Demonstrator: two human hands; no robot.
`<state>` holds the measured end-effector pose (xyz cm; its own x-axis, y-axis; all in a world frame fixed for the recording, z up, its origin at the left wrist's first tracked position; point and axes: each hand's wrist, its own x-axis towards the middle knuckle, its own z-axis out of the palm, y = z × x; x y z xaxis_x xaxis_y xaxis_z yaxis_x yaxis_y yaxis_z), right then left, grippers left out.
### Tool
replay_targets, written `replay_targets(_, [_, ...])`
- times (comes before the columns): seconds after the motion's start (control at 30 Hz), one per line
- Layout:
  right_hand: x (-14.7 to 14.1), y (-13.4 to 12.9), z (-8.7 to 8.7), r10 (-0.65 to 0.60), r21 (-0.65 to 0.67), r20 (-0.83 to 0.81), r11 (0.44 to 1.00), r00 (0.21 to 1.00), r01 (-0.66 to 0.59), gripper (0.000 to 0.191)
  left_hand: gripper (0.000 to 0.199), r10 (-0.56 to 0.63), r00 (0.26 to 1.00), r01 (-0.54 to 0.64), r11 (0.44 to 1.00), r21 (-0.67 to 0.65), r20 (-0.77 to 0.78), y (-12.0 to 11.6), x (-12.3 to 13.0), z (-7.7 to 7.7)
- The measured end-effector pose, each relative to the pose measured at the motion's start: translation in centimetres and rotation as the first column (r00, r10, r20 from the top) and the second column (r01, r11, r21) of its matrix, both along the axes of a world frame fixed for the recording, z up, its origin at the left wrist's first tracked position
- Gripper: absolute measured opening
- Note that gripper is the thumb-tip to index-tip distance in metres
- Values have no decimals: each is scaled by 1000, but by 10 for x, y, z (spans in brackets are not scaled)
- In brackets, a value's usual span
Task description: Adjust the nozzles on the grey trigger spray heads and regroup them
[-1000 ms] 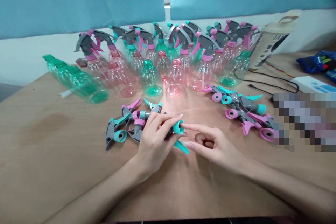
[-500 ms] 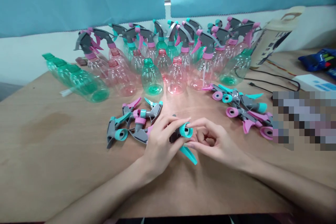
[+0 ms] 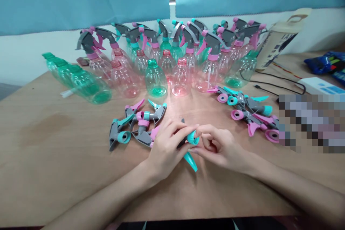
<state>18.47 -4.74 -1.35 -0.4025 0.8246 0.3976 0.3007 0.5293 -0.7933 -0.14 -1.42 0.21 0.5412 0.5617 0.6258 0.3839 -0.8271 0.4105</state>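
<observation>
My left hand (image 3: 165,151) is wrapped around a grey trigger spray head with a turquoise collar (image 3: 192,138), its turquoise trigger pointing down toward me. The collar's open end faces right. My right hand (image 3: 222,147) closes on that collar from the right, index fingertip at the opening and thumb at the lower rim; its other fingers are curled. Whether anything small sits between those fingertips is hidden. Beside my left hand lies a group of loose spray heads (image 3: 124,136) in grey, pink and turquoise.
More loose spray heads (image 3: 252,115) lie at the right. Several pink bottles (image 3: 181,82) and a green bottle (image 3: 155,82) stand uncapped. Behind are bottles with heads fitted (image 3: 212,57). Green bottles (image 3: 93,88) stand at left; a cream tumbler (image 3: 280,43) and black cable (image 3: 285,75) at right.
The spray head has turned slightly in my left hand, so its opening faces more to the right and the trigger tip has swung left. My right index finger now covers part of the opening.
</observation>
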Motion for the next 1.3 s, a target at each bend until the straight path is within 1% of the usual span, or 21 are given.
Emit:
replay_targets(0.13, [5,2,4,-18,153,134,988,991,-2,19,23,-32,999,32,999,9,0,1,1,-1])
replay_targets(0.2, [6,4,7,-26,184,197,983,980,-11,15,24,-40,999,40,999,-9,-7,1,2,-1])
replay_targets(0.3, [8,6,10,-9,162,289,986,957,-39,10,29,-44,999,42,998,-53,-27,2,3,-1])
replay_targets(0.43, [9,11,9,31,146,323,986,946,-82,9,30,-49,997,43,992,-116,-56,5,4,-1])
replay_targets(0.63, [12,18,1,15,140,326,988,945,-64,19,30,-33,997,20,979,-201,-63,9,7,-1])
replay_targets(0.7, [12,18,1,6,125,307,991,952,-46,19,28,-34,998,21,976,-219,-57,8,7,-1])
replay_targets(0.77, [11,15,3,-15,65,256,998,967,-1,19,25,-33,998,18,973,-230,-59,7,7,0])
replay_targets(0.87, [7,11,8,-59,-107,107,992,992,71,18,25,-12,998,-3,968,-251,-58,5,6,-1])
replay_targets(0.93, [4,9,10,-80,-218,-8,973,997,76,17,26,5,999,-18,961,-275,-49,6,5,-2])
replay_targets(1.0, [2,9,11,-98,-285,-99,956,990,66,16,27,23,999,-34,955,-295,-42,7,4,-3])
replay_targets(1.07, [2,9,10,-116,-319,-136,945,984,68,14,27,38,998,-49,951,-306,-42,8,3,-3])
replay_targets(1.2, [4,10,8,-128,-332,-130,940,983,79,11,27,59,997,-71,944,-321,-45,8,3,-1])
replay_targets(1.3, [6,13,6,-197,-378,-204,920,959,109,15,26,71,997,-81,943,-322,-42,8,3,0])
